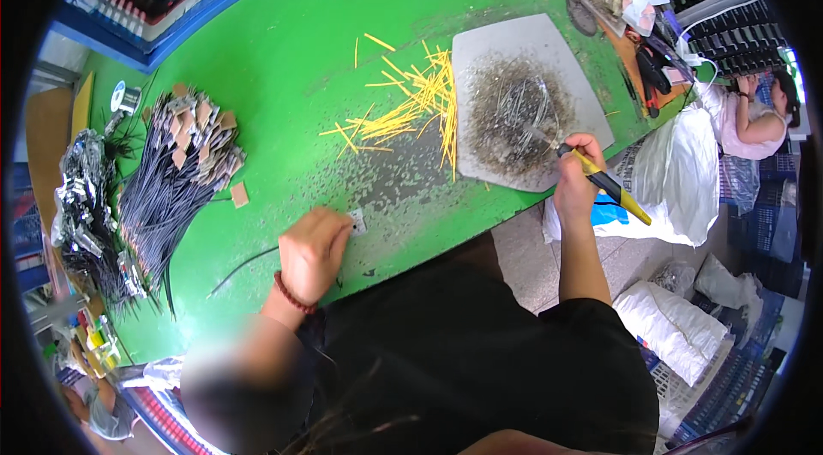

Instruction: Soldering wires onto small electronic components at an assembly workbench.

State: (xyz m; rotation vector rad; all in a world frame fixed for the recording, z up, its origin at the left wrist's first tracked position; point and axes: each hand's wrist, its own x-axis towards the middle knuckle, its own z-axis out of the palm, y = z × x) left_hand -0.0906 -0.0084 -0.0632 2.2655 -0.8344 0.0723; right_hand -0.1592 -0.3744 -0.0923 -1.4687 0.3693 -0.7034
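Note:
My left hand is curled with its fingers bent on the green table near its front edge. From beneath it a thin black cable runs out to the left, and a small silvery piece shows beside the fingertips. My right hand grips a soldering iron with a yellow and black handle. The iron's tip end points left over a grey board, whose middle is scorched and holds thin silvery strands. Yellow thin tubes lie in a loose pile against the board's left side.
Left on the table lie a bundle of black cables with brown-tabbed ends, a second cable bundle with silvery ends, and a solder spool. Pliers and bags crowd the right end. White sacks stand beyond the edge.

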